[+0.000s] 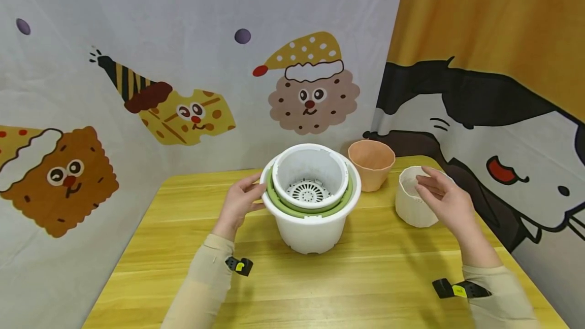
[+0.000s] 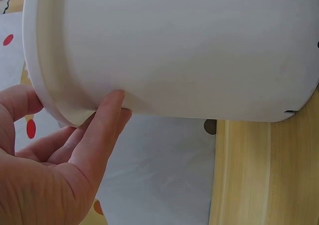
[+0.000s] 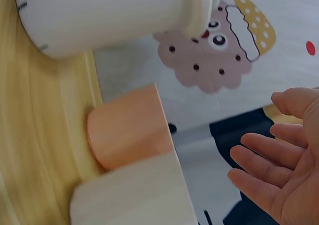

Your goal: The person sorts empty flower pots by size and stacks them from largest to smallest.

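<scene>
Left hand (image 1: 237, 206) pinches the big white pot's (image 1: 311, 235) rim mid-table (green pot (image 1: 311, 214) nested inside), right arm reaching forward, right hand (image 1: 450, 204) loosely spread near the cream pot (image 1: 413, 207).

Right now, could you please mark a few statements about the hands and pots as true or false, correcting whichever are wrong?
1. The left hand holds the large white pot at its rim. True.
2. A green rim shows between the large white pot and the smaller white pot nested inside. True.
3. The right hand is nearer the cream pot than the orange pot. True.
4. In the head view, the orange pot is left of the large white pot. False: it is to the right.
5. The right hand grips the orange pot. False: it holds nothing.
</scene>
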`<state>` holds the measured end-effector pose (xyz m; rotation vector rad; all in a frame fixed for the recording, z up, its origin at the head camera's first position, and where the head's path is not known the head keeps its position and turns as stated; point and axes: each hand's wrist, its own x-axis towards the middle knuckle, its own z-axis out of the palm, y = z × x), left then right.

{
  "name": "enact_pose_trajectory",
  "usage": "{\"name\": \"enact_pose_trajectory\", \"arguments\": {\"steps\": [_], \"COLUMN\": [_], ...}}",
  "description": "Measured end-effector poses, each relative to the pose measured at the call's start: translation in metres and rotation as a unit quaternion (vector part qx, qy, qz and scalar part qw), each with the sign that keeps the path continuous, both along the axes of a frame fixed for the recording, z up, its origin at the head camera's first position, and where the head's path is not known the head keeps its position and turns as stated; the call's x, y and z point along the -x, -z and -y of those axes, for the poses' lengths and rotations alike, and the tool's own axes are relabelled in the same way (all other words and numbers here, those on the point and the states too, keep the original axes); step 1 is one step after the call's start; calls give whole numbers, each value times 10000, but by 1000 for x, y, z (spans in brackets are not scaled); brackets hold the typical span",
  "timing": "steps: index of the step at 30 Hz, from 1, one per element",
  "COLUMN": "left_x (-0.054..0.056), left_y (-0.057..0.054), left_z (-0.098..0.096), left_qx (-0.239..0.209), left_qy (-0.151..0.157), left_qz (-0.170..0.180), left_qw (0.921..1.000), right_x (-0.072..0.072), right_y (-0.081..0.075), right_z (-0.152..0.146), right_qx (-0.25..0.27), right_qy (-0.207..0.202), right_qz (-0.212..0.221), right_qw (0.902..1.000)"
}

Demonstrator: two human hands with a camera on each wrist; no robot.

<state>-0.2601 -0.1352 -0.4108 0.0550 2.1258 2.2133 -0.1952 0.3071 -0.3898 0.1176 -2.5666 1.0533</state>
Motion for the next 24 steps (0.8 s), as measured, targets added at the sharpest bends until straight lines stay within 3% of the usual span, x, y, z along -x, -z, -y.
{"name": "enact_pose_trajectory", "arguments": {"steps": [7, 24], "left_x": [0, -1], "left_y": [0, 0], "left_z": [0, -1], "left_qx": [21, 153], "left_qy": [-13, -84], "left_qz": [1, -55], "left_qw": [10000, 9998], "right_x": [0, 6], "right_y": [-9, -5], "right_z": [-24, -59], "right_qx": [-389, -329], "right_qy": [444, 846], "right_qz": [183, 616], "right_qw": [9981, 9940]}}
